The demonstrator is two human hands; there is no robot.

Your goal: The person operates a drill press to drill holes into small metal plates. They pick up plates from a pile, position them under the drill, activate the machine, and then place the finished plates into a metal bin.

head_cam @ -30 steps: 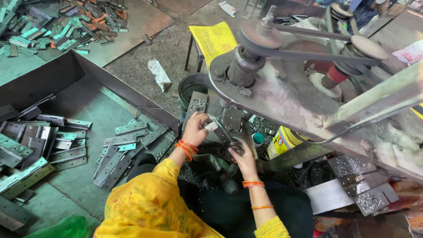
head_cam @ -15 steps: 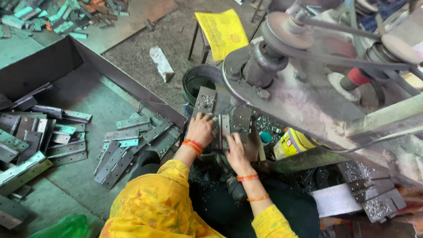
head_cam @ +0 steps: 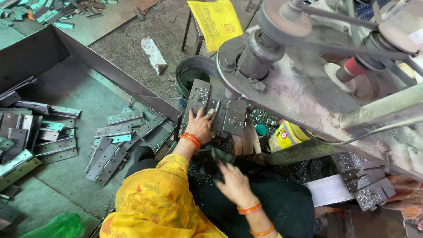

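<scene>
my left hand (head_cam: pixel 200 125) is up on the machine's bed, fingers spread and laid flat against the metal plate (head_cam: pixel 197 105) that sits under the big wheel (head_cam: pixel 282 20). the plate runs long away from me, its far end up by the dark bucket (head_cam: pixel 194 75), its near end under my palm. a second, squarer plate (head_cam: pixel 235 115) lies just to the right of my fingertips, close beside the first, and a small upright pin (head_cam: pixel 217 109) stands between them right at my fingertips. whether my fingers pinch anything i cannot tell; they look pressed down flat, not curled.

my right hand (head_cam: pixel 233 183) is lower, near my lap, well apart from the plates. its fingers are loosely apart and a little blurred, over dark cloth with metal shavings (head_cam: pixel 198 169) scattered by it; i see nothing gripped in it.

so the left hand is plainly the nearer one to the plate on the bed: it is already touching it, and the plate's long axis runs straight on from my forearm. the right hand lies below and to the right of it.

off to my left a tray (head_cam: pixel 110 70) holds a loose heap of hinges (head_cam: pixel 112 145), lying at all angles, just beside my left knee.
</scene>
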